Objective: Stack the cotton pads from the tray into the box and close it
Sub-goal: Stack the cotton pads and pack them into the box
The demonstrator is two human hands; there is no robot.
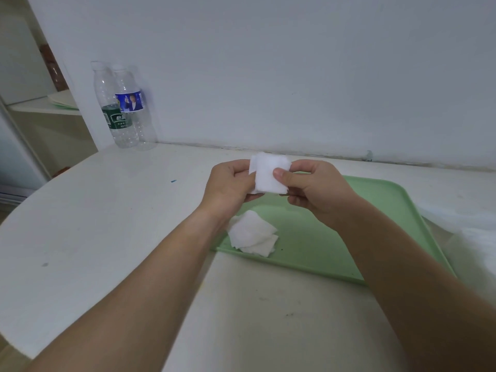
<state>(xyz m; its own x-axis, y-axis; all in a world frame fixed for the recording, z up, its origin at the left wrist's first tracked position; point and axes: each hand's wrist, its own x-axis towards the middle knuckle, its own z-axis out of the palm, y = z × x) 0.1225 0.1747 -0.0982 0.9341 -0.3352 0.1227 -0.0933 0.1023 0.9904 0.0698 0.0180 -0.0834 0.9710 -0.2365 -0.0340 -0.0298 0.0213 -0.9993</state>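
Mid-frame, the left hand (228, 183) and right hand (311, 189) pinch a few cotton pads (269, 174) between thumbs and fingers. More loose pads (253, 233) lie below on the green tray (335, 251).

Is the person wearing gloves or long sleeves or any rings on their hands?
No gloves. The left hand and the right hand are both bare, with short, unpainted nails. Both forearms are bare too, as far as the picture shows, so no sleeve is in view. No watch, bracelet or ring shows on the parts you can see.
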